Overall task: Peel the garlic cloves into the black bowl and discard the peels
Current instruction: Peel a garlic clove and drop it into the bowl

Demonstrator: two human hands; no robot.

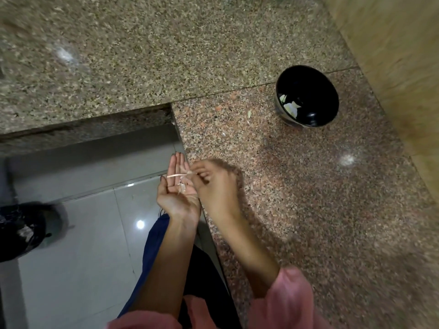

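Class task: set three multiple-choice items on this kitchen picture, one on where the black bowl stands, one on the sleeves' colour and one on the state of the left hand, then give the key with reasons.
1. Where does the round black bowl stand?
A on the speckled reddish stone counter
B on white floor tiles
C in a sink

2. What colour are the sleeves?
A green
B pink
C yellow

3. How is the left hand held?
A clenched in a fist
B flat, palm down on the counter
C open, palm up, with papery garlic peels in it

Key: 1 A, the bowl sits on the counter near the wall. 2 B, both cuffs show pink. 3 C, its fingers are straight, while the right hand pinches a thin peel strip.
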